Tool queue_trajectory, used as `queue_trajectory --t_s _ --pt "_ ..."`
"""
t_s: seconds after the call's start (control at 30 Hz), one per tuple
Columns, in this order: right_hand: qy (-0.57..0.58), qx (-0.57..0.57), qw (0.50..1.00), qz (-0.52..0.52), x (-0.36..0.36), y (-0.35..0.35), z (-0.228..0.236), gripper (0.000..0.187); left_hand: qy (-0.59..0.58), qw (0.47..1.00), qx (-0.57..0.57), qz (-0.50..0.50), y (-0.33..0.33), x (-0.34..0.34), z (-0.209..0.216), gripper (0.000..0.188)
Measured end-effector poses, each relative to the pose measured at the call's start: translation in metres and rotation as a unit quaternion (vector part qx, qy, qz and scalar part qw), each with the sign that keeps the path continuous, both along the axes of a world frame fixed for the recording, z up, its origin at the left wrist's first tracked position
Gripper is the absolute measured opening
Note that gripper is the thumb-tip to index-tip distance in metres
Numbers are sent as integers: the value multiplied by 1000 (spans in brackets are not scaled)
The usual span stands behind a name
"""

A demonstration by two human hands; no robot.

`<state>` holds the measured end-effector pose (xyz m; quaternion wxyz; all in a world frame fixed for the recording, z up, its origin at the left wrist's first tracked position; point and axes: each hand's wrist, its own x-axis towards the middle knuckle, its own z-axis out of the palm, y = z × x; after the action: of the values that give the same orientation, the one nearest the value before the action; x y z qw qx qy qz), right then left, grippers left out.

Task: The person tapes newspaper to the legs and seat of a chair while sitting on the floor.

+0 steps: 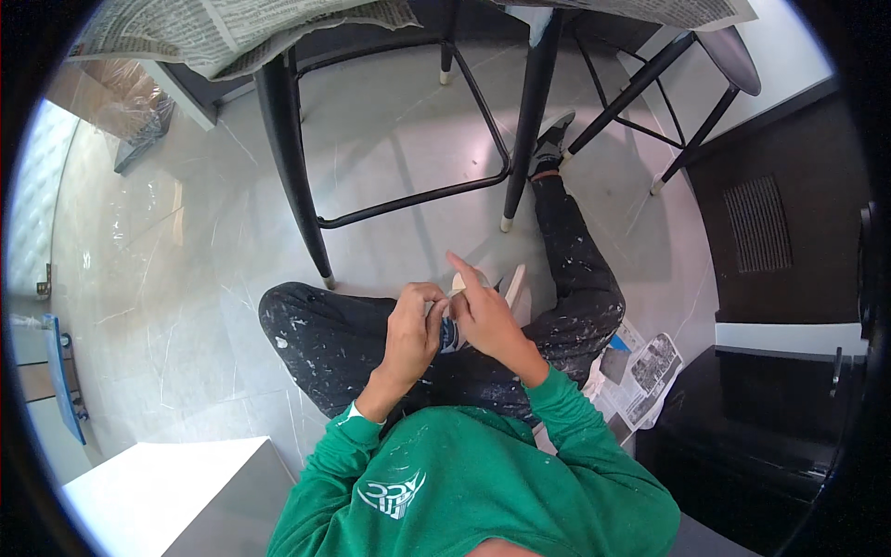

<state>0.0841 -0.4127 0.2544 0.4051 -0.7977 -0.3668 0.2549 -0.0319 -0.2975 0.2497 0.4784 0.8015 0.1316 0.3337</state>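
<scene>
Both hands meet over the lap: left hand (415,325) grip curled around a small dark can (449,334), right hand (484,316) clasping it, index finger raised.

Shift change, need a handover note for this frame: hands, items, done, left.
Left hand: closed around a small dark object held over the lap.
Right hand: on the same object, index finger raised.
Person sits on the floor in paint-spattered trousers, beside a black stool. Newspaper sheets lie by the right leg.
Done: object picked up, in both hands.
Left: cannot tell; the object is mostly hidden by the fingers.
</scene>
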Motion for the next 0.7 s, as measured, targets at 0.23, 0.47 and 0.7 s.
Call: queue_trajectory --t_s 0.23,0.47,0.7 --pt "42 -34 995 82 -11 -10 16 32 87 988 -115 56 20 -6 5 4" --pt "16 25 997 72 5 -2 6 16 -26 986 -140 82 10 -8 -13 41" --pt "-37 36 993 102 8 1 14 16 106 951 -283 -59 15 -6 -31 60"
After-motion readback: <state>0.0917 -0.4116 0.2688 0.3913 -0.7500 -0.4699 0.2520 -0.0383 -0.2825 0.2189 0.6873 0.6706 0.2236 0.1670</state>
